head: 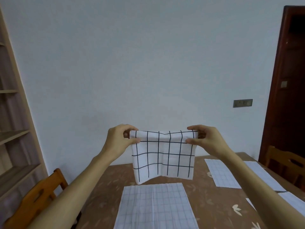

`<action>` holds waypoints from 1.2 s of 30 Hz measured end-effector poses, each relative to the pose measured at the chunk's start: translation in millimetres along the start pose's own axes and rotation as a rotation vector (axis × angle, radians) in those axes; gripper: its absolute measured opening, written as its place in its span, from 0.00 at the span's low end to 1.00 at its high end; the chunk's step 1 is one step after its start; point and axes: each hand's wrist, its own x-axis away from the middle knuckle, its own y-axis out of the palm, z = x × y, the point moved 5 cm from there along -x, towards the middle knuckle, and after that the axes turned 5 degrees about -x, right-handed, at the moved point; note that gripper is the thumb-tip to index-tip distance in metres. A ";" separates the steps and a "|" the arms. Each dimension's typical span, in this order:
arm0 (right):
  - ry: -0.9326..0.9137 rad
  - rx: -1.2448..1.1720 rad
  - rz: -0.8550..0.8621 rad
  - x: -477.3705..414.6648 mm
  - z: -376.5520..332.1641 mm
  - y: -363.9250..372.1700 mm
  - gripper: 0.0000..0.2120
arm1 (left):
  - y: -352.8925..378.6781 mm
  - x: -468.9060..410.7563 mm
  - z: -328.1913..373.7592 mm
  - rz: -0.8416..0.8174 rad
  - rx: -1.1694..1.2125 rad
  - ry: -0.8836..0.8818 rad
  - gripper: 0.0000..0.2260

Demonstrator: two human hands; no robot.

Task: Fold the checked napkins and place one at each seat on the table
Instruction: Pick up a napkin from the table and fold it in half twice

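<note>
A white napkin with bold black checks (162,159) hangs in the air above the table (206,200), folded over at its top edge. My left hand (121,138) pinches its top left corner and my right hand (206,138) pinches its top right corner, holding it stretched between them. Its lower edge hangs just above the tabletop. A faint-checked white cloth (156,207) lies flat in front of me. More of the same lie at the right: one (221,172) further back, another (264,177) by the right edge.
The table has a brown leaf-patterned cover. A wooden chair (41,197) stands at the left side and another (287,162) at the far right. Shelves (13,134) line the left wall; a dark door frame (283,80) is at the right.
</note>
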 end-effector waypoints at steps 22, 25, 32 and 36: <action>-0.305 0.049 -0.139 -0.3 -78.2 43.3 0.11 | 64.0 15.2 50.5 -0.203 0.112 0.062 0.03; -0.197 0.132 -0.053 -3.8 -66.0 26.8 0.21 | 56.0 11.4 40.7 -0.174 0.291 -0.050 0.07; 0.126 -0.327 -0.105 10.1 -21.6 16.2 0.14 | 35.9 8.7 24.4 -0.112 0.531 -0.166 0.06; 0.208 -0.546 -0.164 14.8 -20.8 32.2 0.14 | 39.3 10.2 19.6 -0.071 0.566 -0.216 0.09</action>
